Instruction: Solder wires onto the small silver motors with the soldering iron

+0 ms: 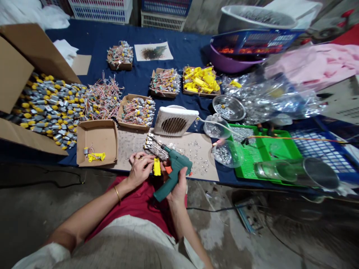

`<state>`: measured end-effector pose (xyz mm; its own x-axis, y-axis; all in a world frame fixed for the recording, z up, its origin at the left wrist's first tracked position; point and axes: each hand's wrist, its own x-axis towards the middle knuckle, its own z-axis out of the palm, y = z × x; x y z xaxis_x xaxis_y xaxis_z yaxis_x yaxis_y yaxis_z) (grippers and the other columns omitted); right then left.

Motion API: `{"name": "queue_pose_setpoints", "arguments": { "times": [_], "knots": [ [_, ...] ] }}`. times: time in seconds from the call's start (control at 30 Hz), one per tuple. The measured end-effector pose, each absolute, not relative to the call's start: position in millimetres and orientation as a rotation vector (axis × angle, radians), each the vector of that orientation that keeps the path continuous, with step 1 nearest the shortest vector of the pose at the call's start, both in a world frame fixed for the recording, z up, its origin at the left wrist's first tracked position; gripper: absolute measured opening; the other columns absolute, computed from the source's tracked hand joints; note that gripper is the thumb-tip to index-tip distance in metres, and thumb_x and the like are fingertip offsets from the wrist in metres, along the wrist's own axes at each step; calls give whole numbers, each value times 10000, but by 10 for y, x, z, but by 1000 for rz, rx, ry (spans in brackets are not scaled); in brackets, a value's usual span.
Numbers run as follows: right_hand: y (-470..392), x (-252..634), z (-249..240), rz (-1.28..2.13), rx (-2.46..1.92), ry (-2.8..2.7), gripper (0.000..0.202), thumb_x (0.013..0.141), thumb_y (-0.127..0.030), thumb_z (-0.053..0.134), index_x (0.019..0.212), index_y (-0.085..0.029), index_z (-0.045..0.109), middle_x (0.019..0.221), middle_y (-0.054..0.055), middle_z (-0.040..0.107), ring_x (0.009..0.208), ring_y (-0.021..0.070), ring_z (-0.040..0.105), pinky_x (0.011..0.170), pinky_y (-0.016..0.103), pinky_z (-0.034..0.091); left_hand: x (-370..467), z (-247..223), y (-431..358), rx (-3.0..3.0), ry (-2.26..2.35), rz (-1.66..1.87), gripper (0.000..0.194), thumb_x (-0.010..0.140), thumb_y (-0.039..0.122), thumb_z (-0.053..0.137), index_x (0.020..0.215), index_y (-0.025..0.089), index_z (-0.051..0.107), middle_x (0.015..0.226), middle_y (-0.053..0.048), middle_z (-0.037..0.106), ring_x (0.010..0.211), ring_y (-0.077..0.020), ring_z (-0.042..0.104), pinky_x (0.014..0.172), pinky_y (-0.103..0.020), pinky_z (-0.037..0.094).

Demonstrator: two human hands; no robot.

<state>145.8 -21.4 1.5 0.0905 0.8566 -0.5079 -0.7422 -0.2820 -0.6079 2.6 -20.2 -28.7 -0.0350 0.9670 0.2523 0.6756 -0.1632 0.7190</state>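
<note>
The right hand, partly hidden, grips a green tool; I cannot tell whether the left hand pinches the adjacent yellow piece.

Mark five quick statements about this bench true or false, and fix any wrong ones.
1. The right hand holds a green glue gun. True.
2. The bracelet is on the right wrist. False: it is on the left wrist.
3. A yellow part is between the left hand and the right hand. True.
4. The purple basin tops its stack. False: it sits below the blue basket.
5. A white vented unit stands beyond the glue gun. True.
</note>
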Motion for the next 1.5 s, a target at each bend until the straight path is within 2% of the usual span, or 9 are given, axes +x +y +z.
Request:
{"name": "queue_pose_setpoints", "arguments": {
  "times": [0.63,0.73,0.83,1.0,1.17,1.33,1.5],
  "knots": [
    [-241,1473,72,1505,-1041,-187,526,689,-647,724,937,-183,711,922,24,750,875,193,712,937,366,544,12,-330,-212,1964,1668,1122,89,901,209,573,865,235,650,1072,2,737,1083,-210,575,1032,-473,235],
    [-259,1538,74,1471,-1119,-221,545,679,-679,702,920,-190,704,903,29,751,841,219,720,857,372,577,20,-338,-209,1970,1659,1149,86,898,202,579,856,233,647,1062,4,740,1072,-208,580,1022,-471,242],
    [-321,1705,83,1412,-1262,-331,560,710,-714,634,918,-198,690,859,44,749,732,233,722,704,367,603,22,-344,-207,1973,1667,1155,90,897,207,584,835,230,646,1059,3,742,1066,-210,582,1019,-472,246],
    [-534,2134,211,1357,-1491,-523,585,747,-726,578,891,-168,675,658,80,707,541,240,673,502,342,560,19,-350,-209,1967,1677,1152,102,898,216,584,824,231,653,1049,1,745,1064,-212,584,1019,-473,250],
    [-762,2465,441,1332,-1683,-708,561,738,-691,623,857,-147,688,586,86,674,468,226,632,424,314,515,19,-343,-210,1951,1667,1156,117,899,223,589,803,228,655,1046,1,745,1060,-211,587,1024,-475,241],
    [-844,2598,574,1107,-1841,-1108,524,726,-663,646,700,-142,691,564,98,664,458,214,611,423,294,497,10,-336,-210,1951,1648,1176,96,892,204,601,815,225,654,1048,8,744,1048,-204,589,1017,-472,245],
    [-782,2512,717,941,-1818,-1522,505,804,-617,574,559,-178,617,486,63,609,420,175,564,394,252,446,14,-355,-210,1947,1638,1201,86,886,203,607,816,223,653,1043,6,746,1045,-208,593,1020,-476,246]
  ]
}}
